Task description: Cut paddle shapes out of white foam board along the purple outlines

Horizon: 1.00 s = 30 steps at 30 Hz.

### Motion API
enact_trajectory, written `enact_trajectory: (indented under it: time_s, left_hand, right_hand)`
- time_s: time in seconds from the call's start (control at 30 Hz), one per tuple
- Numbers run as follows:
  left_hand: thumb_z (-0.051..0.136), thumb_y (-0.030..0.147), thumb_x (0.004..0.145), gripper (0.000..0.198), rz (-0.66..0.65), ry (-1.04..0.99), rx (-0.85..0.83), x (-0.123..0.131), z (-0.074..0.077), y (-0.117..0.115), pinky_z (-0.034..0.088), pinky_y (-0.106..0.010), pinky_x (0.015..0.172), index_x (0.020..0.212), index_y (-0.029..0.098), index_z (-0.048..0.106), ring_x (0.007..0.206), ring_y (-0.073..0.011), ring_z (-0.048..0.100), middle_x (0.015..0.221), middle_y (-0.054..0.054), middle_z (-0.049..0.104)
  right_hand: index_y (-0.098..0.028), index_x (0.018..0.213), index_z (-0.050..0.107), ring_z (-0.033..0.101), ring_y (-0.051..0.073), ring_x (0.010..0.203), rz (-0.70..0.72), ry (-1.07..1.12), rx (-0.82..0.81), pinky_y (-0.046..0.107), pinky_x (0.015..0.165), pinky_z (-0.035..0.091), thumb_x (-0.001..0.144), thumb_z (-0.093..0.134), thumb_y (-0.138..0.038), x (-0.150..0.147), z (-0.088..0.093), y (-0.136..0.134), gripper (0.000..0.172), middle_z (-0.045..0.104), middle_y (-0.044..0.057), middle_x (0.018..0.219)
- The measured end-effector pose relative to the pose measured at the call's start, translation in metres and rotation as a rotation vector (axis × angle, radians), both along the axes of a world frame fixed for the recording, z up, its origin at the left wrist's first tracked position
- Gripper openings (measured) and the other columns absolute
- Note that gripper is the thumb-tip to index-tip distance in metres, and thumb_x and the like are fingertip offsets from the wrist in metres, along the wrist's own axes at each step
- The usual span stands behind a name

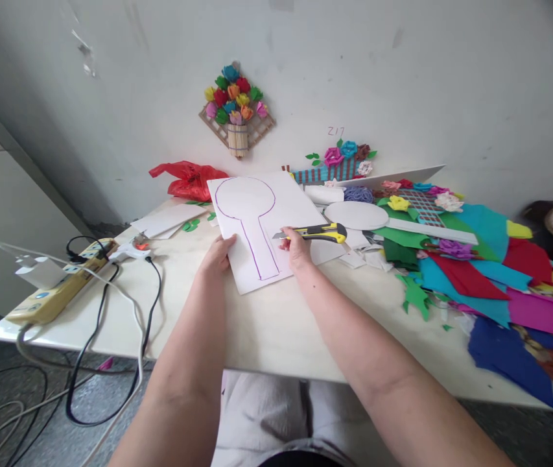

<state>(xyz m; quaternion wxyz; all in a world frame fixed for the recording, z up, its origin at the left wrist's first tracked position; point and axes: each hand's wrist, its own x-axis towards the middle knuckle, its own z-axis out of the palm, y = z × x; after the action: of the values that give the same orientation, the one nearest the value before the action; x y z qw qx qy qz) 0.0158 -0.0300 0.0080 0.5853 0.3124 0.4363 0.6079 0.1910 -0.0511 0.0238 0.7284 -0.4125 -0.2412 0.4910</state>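
My left hand [216,253] grips the lower left edge of a white board [283,207], thumb laid over its margin. My right hand [298,248] is closed around a yellow-and-black utility knife [327,231] at the board's right side; whether it also pinches the board, I cannot tell. The board, marked with a purple outline [258,216], is before me above the table [276,337]. Hazard: the knife's tip points leftward across the board, on the side of my left hand; a slip could, I judge, nick fingers or score the face. White scraps [356,258] nearby could unsettle the board if caught beneath. Containers: a red plastic bag [188,180] behind, contents hidden; on the wall, a stick-built vase [238,139] below colourful flowers [232,97].
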Motion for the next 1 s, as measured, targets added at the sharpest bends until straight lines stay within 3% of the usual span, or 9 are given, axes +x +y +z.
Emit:
enact_trajectory:
  time_s: [0.63, 1.0]
  left_hand:
    - [0.069, 0.003, 0.063, 0.040, -0.042, -0.031, 0.059, 0.000, -0.004, -0.001, 0.055, -0.044, 0.084, 0.100, 0.014, 0.062, 0.081, -0.0258, 0.070, 0.084, -0.009, 0.073]
    - [0.064, 0.002, 0.067, 0.028, -0.065, -0.006, 0.023, -0.002, -0.003, 0.000, 0.057, -0.044, 0.079, 0.093, 0.011, 0.061, 0.074, -0.0252, 0.070, 0.079, -0.011, 0.072]
  right_hand:
    - [-0.015, 0.065, 0.056, 0.038, 0.004, 0.039, 0.028, -0.013, -0.016, 0.018, 0.040, 0.040, 0.059, 0.062, -0.021, 0.002, 0.003, -0.003, 0.010, 0.050, -0.007, 0.048]
    - [-0.016, 0.070, 0.056, 0.040, 0.005, 0.039, 0.196, -0.169, 0.101, 0.018, 0.042, 0.038, 0.063, 0.065, -0.018, -0.002, 0.017, 0.016, 0.012, 0.047, -0.009, 0.044]
